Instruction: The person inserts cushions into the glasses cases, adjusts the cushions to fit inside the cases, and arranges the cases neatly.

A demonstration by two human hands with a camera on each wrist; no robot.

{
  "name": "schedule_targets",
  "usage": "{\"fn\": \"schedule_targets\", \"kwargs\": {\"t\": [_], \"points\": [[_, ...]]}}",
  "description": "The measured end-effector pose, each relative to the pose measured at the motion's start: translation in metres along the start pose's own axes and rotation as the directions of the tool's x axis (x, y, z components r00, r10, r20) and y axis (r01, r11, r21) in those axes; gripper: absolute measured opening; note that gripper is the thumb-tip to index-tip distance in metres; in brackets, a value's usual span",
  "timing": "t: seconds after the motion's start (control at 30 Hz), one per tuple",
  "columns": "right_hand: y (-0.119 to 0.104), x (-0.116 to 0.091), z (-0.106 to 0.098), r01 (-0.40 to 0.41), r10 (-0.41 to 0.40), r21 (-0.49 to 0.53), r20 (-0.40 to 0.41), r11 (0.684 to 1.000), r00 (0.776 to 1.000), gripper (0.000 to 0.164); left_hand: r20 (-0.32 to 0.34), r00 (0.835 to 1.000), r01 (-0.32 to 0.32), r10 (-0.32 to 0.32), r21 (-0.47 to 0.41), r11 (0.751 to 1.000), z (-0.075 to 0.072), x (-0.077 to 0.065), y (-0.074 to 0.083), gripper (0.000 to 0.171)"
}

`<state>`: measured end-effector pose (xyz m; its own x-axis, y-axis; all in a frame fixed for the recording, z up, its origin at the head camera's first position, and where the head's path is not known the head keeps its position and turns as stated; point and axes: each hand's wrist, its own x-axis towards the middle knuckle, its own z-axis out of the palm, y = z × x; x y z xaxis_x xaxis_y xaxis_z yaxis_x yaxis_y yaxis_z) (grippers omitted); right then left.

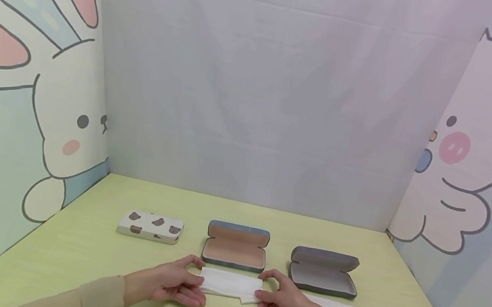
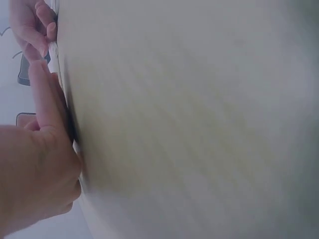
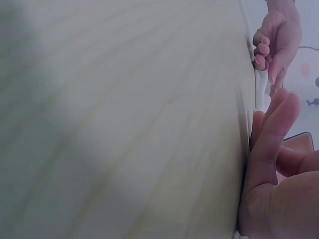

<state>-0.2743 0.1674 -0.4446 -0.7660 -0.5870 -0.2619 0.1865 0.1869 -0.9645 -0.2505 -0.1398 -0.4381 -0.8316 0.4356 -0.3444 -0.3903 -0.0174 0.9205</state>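
Note:
A folded white cloth (image 1: 230, 283), perhaps tissue, lies flat on the table in the head view, between the two hands. My left hand (image 1: 174, 280) pinches its left end between thumb and index finger, the other fingers loosely bent near the tabletop. At the opposite end, my right hand (image 1: 286, 301) pinches the right edge the same way. A small flap sticks out at the cloth's lower right. Both wrist views show the hands low over the table; the cloth is mostly hidden there behind the left hand (image 2: 42, 159) and the right hand (image 3: 279, 184).
Just beyond the cloth stands an open glasses case (image 1: 234, 255) with peach lining. Right of it is an open dark grey glasses case (image 1: 323, 278); at left lies a shut white case (image 1: 151, 227) with bear prints. Another white sheet (image 1: 337, 306) lies partly behind the right arm.

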Motion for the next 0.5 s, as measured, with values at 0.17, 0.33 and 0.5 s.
{"fn": "schedule_targets", "kwargs": {"t": [0.17,0.33,0.5], "points": [[-0.0006,0.0022,0.0027,-0.003,0.003,-0.020,-0.033,1.000,0.999,0.050,-0.026,1.000,0.016,-0.016,0.007,1.000,0.0021,0.0029,-0.0006,0.032],[-0.0008,0.0045,0.0054,-0.011,0.007,-0.053,-0.074,0.999,0.997,0.040,-0.051,0.998,0.026,-0.025,0.021,0.999,0.0055,0.0051,-0.0005,0.026],[-0.0026,0.0059,0.0084,-0.012,0.002,-0.095,-0.112,0.995,0.994,0.035,-0.084,0.996,0.032,-0.027,0.055,0.998,0.0091,0.0056,0.0008,0.022]]}}
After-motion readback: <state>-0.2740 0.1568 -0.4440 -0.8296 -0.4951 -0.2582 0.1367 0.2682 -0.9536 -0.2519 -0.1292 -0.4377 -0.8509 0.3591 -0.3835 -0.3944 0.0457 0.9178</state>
